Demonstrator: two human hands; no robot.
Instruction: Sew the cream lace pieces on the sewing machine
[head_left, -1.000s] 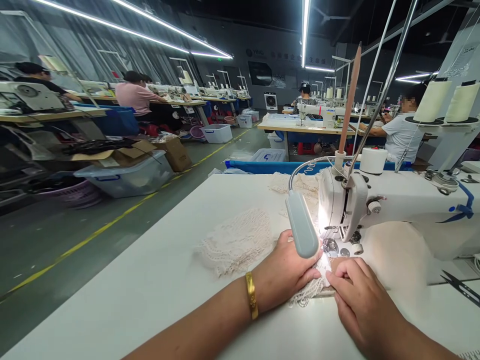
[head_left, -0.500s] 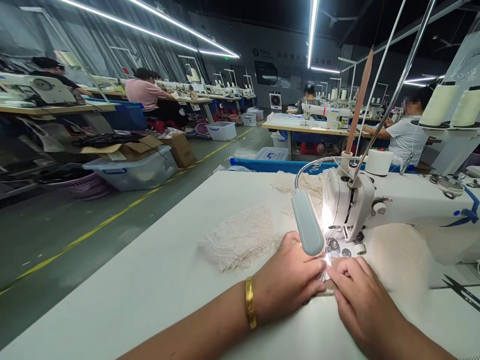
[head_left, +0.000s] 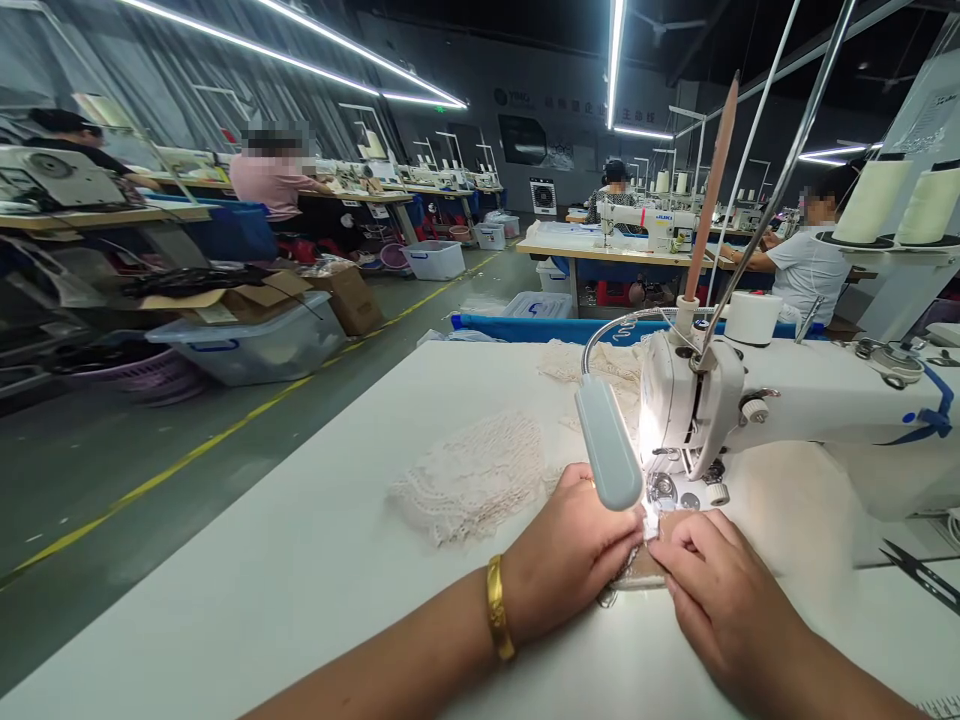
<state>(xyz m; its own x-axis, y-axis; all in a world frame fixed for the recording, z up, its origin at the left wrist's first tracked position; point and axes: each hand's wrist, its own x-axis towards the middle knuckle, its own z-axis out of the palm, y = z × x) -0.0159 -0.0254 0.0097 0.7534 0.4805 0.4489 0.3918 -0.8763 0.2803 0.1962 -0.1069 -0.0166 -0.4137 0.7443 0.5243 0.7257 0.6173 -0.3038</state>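
A small white piece of lace fabric [head_left: 651, 527] lies under the lit needle area of the white sewing machine [head_left: 810, 385]. From the left, my left hand [head_left: 574, 545], with a gold bangle at the wrist, grips its edge with closed fingers, partly behind the grey-green lamp head [head_left: 609, 445]. My right hand [head_left: 724, 585] has curled fingers, and its fingertips pinch the lace's near right side. Beneath the hands shows a brownish plate [head_left: 646, 568] on the machine bed. The fingertips hide part of the lace.
Cream lace pieces [head_left: 480, 480] lie left of my hands, with more lace [head_left: 562, 360] behind the lamp. Black thread snips [head_left: 922, 572] rest at the right. Thread cones [head_left: 874, 200] stand behind the machine. Co-workers sit at other machines beyond the white table [head_left: 247, 560].
My left hand has shifted slightly left, and the gap between the hands is wider, showing more of the white lace and the plate. The view has turned slightly.
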